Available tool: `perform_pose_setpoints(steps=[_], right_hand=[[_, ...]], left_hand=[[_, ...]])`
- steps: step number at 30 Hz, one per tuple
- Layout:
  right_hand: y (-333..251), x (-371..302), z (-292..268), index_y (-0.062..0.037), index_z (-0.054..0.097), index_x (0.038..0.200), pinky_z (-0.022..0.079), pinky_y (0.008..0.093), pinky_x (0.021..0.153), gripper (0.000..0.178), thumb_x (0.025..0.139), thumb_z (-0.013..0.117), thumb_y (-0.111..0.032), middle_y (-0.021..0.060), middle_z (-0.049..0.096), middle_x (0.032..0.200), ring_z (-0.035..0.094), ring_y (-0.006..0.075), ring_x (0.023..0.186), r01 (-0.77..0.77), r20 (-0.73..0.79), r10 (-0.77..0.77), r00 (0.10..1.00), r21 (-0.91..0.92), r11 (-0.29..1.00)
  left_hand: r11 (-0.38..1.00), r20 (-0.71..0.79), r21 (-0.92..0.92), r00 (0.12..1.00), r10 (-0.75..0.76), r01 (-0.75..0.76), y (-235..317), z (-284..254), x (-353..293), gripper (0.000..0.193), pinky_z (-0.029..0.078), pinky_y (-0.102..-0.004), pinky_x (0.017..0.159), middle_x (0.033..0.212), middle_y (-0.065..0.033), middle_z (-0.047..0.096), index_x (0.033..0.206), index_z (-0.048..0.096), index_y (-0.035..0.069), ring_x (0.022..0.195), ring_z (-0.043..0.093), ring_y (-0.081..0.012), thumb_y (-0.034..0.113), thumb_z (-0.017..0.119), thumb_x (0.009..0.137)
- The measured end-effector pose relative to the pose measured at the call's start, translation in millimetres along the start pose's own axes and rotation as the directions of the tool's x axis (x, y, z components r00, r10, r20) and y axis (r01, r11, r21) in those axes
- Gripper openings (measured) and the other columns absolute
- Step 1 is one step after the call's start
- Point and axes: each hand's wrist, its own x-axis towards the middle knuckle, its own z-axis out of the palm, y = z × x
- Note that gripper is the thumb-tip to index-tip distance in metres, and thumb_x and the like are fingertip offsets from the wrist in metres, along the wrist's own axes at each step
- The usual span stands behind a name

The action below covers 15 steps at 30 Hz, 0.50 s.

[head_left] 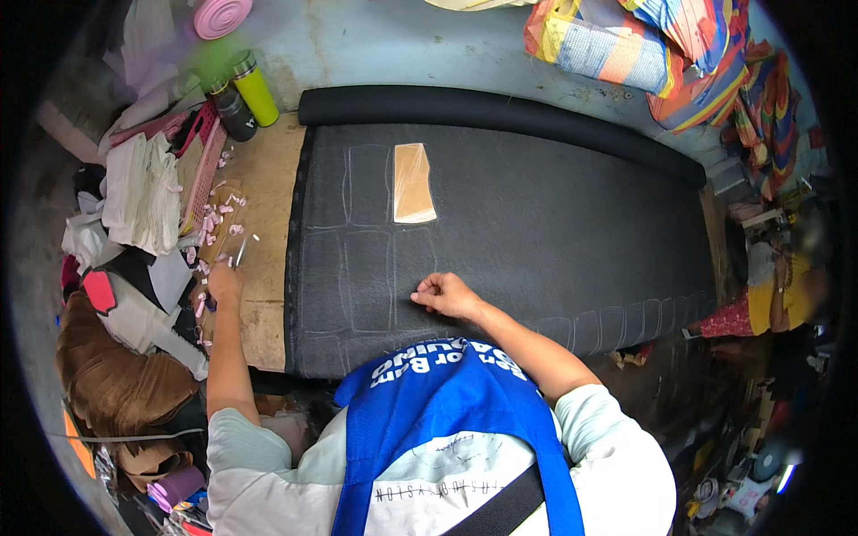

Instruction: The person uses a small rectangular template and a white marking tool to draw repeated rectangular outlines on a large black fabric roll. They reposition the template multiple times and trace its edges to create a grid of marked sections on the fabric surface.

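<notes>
A large sheet of black fabric (554, 241) lies over the table, marked with pale chalk-like outlines. On its far left part rests a tan pattern piece (412, 183) with whitish edges. My right hand (445, 295) is over the nearer part of the fabric, fingertips pinched together; whatever they may hold is too small to make out. Off the fabric, at the table's left edge, my left hand (225, 282) has its fingers curled among pink scraps (211, 217). A thin, pale, pointed thing (241, 251) shows at its fingertips, and I cannot tell what it is.
The fabric's rolled part (500, 112) runs along the wall. Left of it are a yellow-green bottle (256, 89), a dark bottle (234, 116), a pink basket (207, 174) and folded white cloth (143, 192). Striped bags (608, 54) hang at back right; a person in yellow (776, 295) is at far right.
</notes>
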Motion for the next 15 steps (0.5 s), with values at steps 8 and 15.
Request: perform_pose_setpoints(steps=[8, 15], right_hand=[[-43, -23, 9, -0.0022, 0.057, 0.103, 0.05, 0.0337, 0.064, 0.031, 0.075, 0.067, -0.011, 0.0108, 0.061, 0.078, 0.061, 0.0259, 0.069, 0.606, -0.147, -0.701, 0.698, -0.399, 0.688], [-23, -51, -18, -0.0017, 0.057, 0.102, 0.05, 0.0364, 0.069, 0.03, 0.073, 0.065, -0.003, 0.0152, 0.061, 0.09, 0.061, 0.0314, 0.08, 0.649, -0.261, -0.807, 0.529, -0.488, 0.583]], left_hand=[[-0.211, 0.446, -0.816, 0.818, 0.362, 0.538, 210, -54, -81, 0.041, 0.048, -0.0342, 0.07, 0.106, -0.0109, 0.06, 0.108, 0.058, 0.001, 0.092, 0.058, -0.0205, 0.037, 0.05, 0.091], [-0.038, 0.578, -0.516, 0.381, 0.721, 0.856, 317, -79, -123, 0.058, 0.04, -0.0395, 0.096, 0.121, -0.0175, 0.053, 0.124, 0.047, -0.002, 0.111, 0.051, -0.0241, 0.047, 0.035, 0.094]])
